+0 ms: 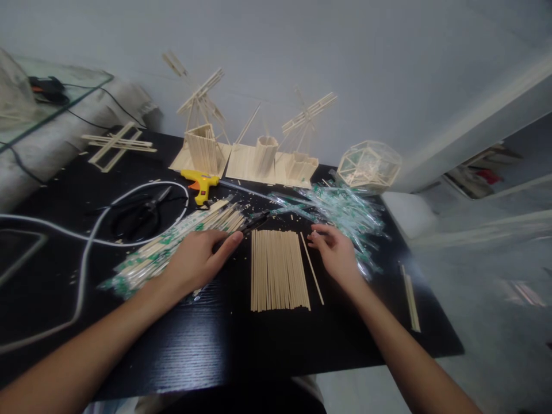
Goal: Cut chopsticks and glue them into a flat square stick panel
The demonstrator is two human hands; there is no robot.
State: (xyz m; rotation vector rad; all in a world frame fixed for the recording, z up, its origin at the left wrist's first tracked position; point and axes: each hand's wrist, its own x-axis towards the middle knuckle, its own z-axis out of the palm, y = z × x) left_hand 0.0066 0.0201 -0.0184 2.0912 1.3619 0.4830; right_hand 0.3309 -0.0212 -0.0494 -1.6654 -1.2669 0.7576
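where the sticks (278,270) lie in a row, the left hand (200,261) rests flat and empty beside them, the right hand (338,253) loosely curled, also empty, by a stray stick (311,267).

At the back of the black table (215,351) stand two stick windmills (202,141) (302,155) on flat bases, with a faceted stick ball (368,165) to their right and a flat stick cross (117,144) to their left. A yellow glue gun (200,184) lies before the windmills. Black scissors (140,215) sit inside a loop of white cable (86,247).
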